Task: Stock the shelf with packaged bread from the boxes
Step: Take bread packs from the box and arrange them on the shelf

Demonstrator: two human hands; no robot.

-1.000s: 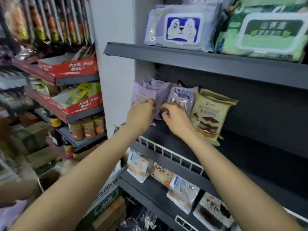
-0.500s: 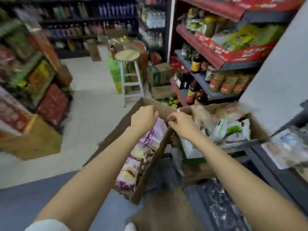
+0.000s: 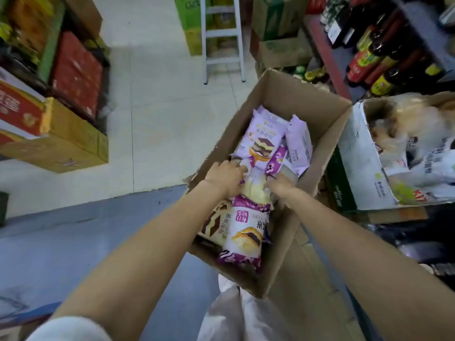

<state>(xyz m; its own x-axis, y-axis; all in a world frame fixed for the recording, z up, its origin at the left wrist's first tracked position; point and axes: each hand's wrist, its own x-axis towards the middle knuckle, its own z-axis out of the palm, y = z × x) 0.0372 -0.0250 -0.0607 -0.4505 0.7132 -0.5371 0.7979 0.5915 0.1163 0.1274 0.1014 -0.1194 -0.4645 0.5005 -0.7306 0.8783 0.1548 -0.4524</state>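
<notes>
In the centre of the frame we see an open brown cardboard box (image 3: 290, 99) on the floor, holding several packaged breads. Both bare arms reach down into it from the bottom of the frame. The left hand (image 3: 225, 177) lies palm down over the packets at the box's left wall, its fingers bent onto a pale yellow-and-white bread packet (image 3: 254, 187) in the middle of the box. The right hand (image 3: 280, 187) comes in from the right and its fingers curl against the same packet's right edge; whether either hand truly grips the packet or only touches it we cannot tell, as the fingertips are hidden.

Just below the hands lies a white-and-purple bread packet with a picture of a filled bun (image 3: 246, 232), and to its left a cream packet printed with layered brown cake (image 3: 216, 225). Above the hands, toward the far end of the box, sit a lilac packet showing a striped cake slice (image 3: 262, 139) and a plain lilac packet turned on its side (image 3: 299, 143).

At the right of the frame stands a white cardboard carton (image 3: 357, 153) with more wrapped goods. At the upper right, dark sauce bottles (image 3: 384, 70) line a shelf. A white metal stool (image 3: 222, 38) stands at the top centre on the pale tiled floor (image 3: 160, 99).
</notes>
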